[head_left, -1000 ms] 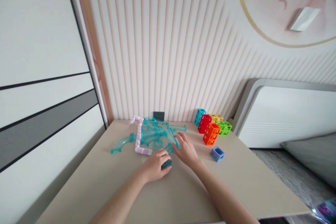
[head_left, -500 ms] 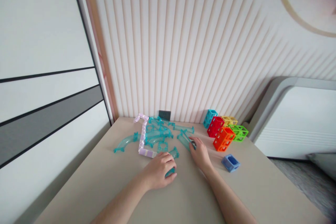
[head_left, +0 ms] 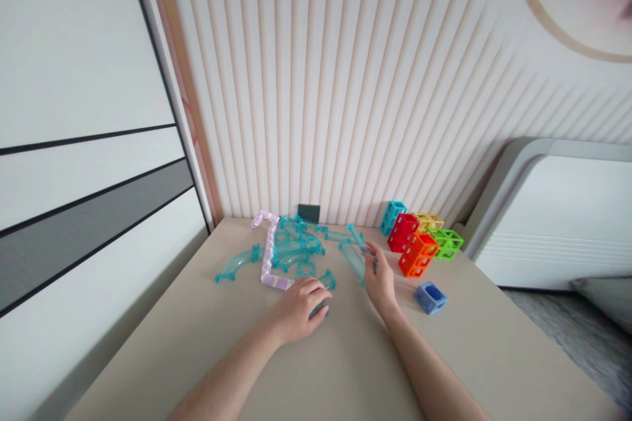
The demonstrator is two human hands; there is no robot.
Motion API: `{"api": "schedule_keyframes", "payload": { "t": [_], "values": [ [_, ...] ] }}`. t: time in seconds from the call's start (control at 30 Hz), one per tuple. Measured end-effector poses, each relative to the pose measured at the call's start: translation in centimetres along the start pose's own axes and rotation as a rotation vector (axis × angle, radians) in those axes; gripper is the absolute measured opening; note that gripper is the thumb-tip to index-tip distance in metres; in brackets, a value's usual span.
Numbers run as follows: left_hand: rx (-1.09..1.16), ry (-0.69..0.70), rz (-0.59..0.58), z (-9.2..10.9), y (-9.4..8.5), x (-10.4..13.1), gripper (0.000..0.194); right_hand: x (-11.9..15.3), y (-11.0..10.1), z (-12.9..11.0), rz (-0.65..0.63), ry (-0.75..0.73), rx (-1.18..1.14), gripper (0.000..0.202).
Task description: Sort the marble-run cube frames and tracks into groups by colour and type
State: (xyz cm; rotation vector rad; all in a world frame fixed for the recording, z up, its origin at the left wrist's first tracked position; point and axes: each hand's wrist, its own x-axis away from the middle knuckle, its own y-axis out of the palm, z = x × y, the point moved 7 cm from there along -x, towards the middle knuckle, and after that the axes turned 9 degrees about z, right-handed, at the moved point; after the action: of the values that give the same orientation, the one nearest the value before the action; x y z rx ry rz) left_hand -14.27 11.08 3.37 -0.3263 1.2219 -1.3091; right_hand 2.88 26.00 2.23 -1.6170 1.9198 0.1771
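My left hand (head_left: 299,306) lies on the table (head_left: 345,368) with fingers curled over a small teal piece (head_left: 320,308), and at two o'clock from it my right hand (head_left: 380,279) pinches a clear teal track (head_left: 354,256). Farther at twelve o'clock sits the track pile (head_left: 291,250); at two o'clock, the coloured cubes (head_left: 419,243).
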Motion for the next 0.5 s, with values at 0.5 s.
{"api": "schedule_keyframes", "payload": {
  "t": [0.5],
  "values": [
    [0.026, -0.043, 0.069, -0.6, -0.1, -0.1, 0.024, 0.2, -0.1, 2.5, 0.137, 0.456, -0.476, 0.049]
  ]
}}
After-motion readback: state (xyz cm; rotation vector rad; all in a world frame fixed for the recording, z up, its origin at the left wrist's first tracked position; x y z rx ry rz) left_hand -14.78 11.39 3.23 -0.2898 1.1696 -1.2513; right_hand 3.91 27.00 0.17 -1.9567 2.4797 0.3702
